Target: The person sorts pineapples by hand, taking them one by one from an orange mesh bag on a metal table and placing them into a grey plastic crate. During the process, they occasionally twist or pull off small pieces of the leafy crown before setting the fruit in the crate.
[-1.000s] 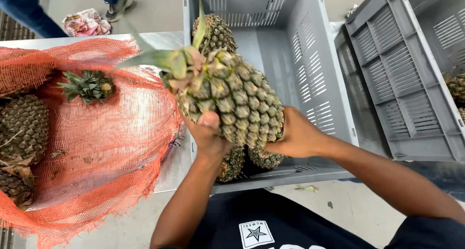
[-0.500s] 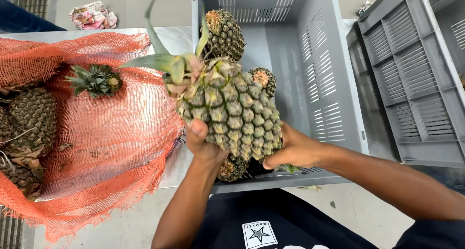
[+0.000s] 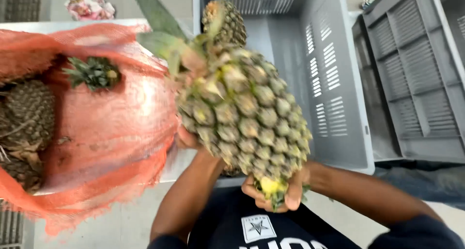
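Observation:
A large green-yellow pineapple fills the middle of the head view, held up close to the camera with its leafy crown pointing up and left. My left hand grips its side just below the crown. My right hand cups its cut base from underneath. Behind it, another pineapple stands in a grey plastic crate. The fruit hides most of both hands.
An orange net sack lies on the table at left with several pineapples in it, one crown poking out. A second grey crate stands at right. A crumpled pink cloth lies on the floor at top left.
The pineapple has been lifted out over the crate's near edge and brought toward the camera. My right hand has slid from its side to under its base.

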